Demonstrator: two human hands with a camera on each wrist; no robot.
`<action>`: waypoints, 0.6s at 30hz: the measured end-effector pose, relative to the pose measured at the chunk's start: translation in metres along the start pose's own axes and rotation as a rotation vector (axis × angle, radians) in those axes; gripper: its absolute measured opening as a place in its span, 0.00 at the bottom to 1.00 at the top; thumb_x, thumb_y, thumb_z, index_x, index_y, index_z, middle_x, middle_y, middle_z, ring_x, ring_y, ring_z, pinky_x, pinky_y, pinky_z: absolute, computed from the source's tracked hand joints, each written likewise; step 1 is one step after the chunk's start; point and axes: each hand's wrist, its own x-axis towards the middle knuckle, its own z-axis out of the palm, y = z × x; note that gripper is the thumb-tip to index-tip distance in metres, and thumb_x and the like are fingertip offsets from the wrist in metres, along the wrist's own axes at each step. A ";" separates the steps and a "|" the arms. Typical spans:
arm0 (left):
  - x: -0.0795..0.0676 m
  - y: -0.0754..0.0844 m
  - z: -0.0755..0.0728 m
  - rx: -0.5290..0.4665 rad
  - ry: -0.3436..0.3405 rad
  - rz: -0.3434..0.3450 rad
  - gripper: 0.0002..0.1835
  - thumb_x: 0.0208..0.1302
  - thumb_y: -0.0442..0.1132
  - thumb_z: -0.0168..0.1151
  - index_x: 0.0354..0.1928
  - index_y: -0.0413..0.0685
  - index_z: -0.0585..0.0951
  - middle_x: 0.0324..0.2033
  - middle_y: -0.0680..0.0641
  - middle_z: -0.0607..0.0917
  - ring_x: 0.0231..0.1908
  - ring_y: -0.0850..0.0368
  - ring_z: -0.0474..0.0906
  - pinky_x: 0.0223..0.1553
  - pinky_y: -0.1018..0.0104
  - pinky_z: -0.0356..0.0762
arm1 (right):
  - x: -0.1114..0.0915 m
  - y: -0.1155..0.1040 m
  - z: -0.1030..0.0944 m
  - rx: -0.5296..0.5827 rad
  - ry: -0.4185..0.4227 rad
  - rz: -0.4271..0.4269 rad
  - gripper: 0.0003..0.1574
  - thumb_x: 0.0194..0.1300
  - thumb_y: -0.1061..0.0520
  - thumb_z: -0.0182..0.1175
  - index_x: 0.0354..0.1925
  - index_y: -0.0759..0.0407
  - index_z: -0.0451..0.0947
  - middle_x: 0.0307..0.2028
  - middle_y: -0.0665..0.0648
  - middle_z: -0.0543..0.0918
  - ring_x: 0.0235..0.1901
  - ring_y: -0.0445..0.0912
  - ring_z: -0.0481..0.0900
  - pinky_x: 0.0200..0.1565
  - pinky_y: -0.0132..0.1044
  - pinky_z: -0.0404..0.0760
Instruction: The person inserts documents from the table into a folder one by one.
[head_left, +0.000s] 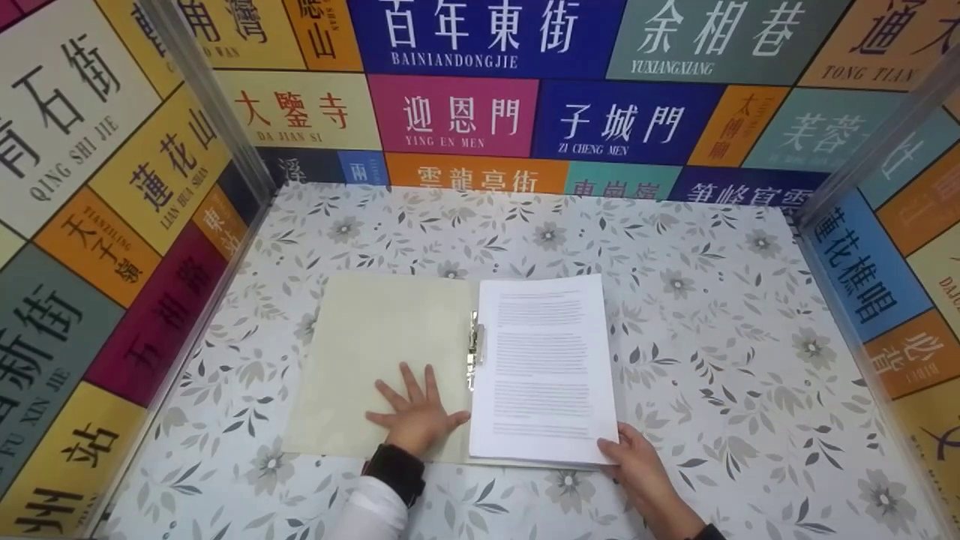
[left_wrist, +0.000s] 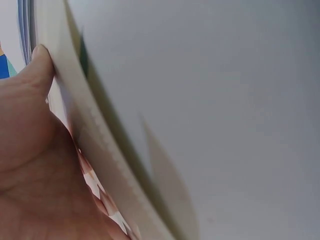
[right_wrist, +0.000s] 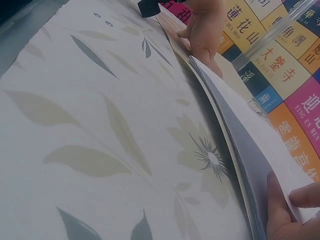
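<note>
A pale cream folder (head_left: pixel 382 322) lies opened out, with a metal binder clip (head_left: pixel 472 352) along its spine. On its right side sits a stack of printed sheets (head_left: pixel 540 367). My left hand (head_left: pixel 416 411) rests on the bare left cover, fingers spread, thumb toward the spine. At the lower right corner of the stack, my right hand (head_left: pixel 637 465) pinches paper between thumb and finger. The right wrist view shows the pinched paper (right_wrist: pixel 270 145) lifted slightly apart from what lies under it. Close up in the left wrist view is the folder's edge (left_wrist: pixel 100 130) beside the left palm.
Under the folder spreads a white tabletop (head_left: pixel 720 420) with grey leaf and flower prints. Colourful panels with Chinese place names, such as the pink panel (head_left: pixel 457 112), stand behind it and along both sides. A dark band (head_left: pixel 397 472) circles the left wrist.
</note>
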 end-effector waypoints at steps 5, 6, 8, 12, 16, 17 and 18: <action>0.001 0.000 0.001 0.002 0.010 0.005 0.59 0.52 0.76 0.53 0.77 0.52 0.43 0.74 0.32 0.33 0.67 0.16 0.28 0.54 0.14 0.42 | 0.000 0.000 0.000 -0.024 -0.003 0.010 0.36 0.71 0.62 0.47 0.71 0.72 0.48 0.69 0.73 0.60 0.68 0.61 0.62 0.64 0.46 0.71; 0.001 0.000 0.001 -0.001 0.011 0.005 0.59 0.52 0.76 0.53 0.77 0.52 0.43 0.74 0.32 0.33 0.67 0.16 0.28 0.54 0.14 0.41 | 0.000 0.000 0.000 -0.027 -0.005 0.010 0.36 0.71 0.62 0.47 0.71 0.72 0.48 0.69 0.73 0.60 0.68 0.61 0.62 0.64 0.46 0.71; 0.001 0.000 0.000 -0.006 0.011 0.003 0.59 0.52 0.75 0.54 0.77 0.52 0.43 0.74 0.33 0.33 0.67 0.16 0.28 0.54 0.14 0.41 | -0.001 0.000 0.001 -0.031 0.002 0.011 0.36 0.71 0.61 0.48 0.71 0.71 0.49 0.69 0.72 0.61 0.68 0.61 0.64 0.63 0.46 0.73; 0.000 -0.001 0.000 -0.009 0.003 -0.002 0.59 0.53 0.75 0.54 0.77 0.52 0.43 0.75 0.33 0.32 0.67 0.17 0.28 0.55 0.14 0.40 | -0.001 -0.001 0.002 -0.066 0.022 0.004 0.36 0.71 0.61 0.49 0.70 0.71 0.51 0.67 0.72 0.65 0.64 0.58 0.70 0.60 0.44 0.76; -0.001 0.000 0.000 -0.014 0.008 0.002 0.59 0.53 0.75 0.54 0.77 0.52 0.43 0.75 0.33 0.33 0.67 0.16 0.28 0.55 0.14 0.40 | 0.000 -0.001 0.002 -0.108 0.036 -0.006 0.35 0.70 0.61 0.50 0.70 0.71 0.52 0.65 0.72 0.67 0.61 0.57 0.74 0.58 0.44 0.78; -0.001 0.000 -0.001 -0.013 0.010 0.002 0.59 0.53 0.75 0.54 0.77 0.52 0.43 0.75 0.33 0.33 0.67 0.16 0.28 0.55 0.14 0.41 | 0.000 -0.001 0.002 -0.121 0.037 -0.007 0.35 0.70 0.61 0.50 0.70 0.71 0.53 0.65 0.72 0.68 0.61 0.57 0.75 0.58 0.44 0.78; -0.002 0.001 -0.001 -0.013 0.012 0.002 0.59 0.53 0.75 0.54 0.77 0.52 0.43 0.75 0.33 0.33 0.67 0.16 0.28 0.55 0.14 0.41 | 0.000 -0.001 0.002 -0.130 0.035 -0.010 0.35 0.70 0.60 0.50 0.70 0.71 0.52 0.65 0.72 0.68 0.61 0.57 0.74 0.58 0.45 0.78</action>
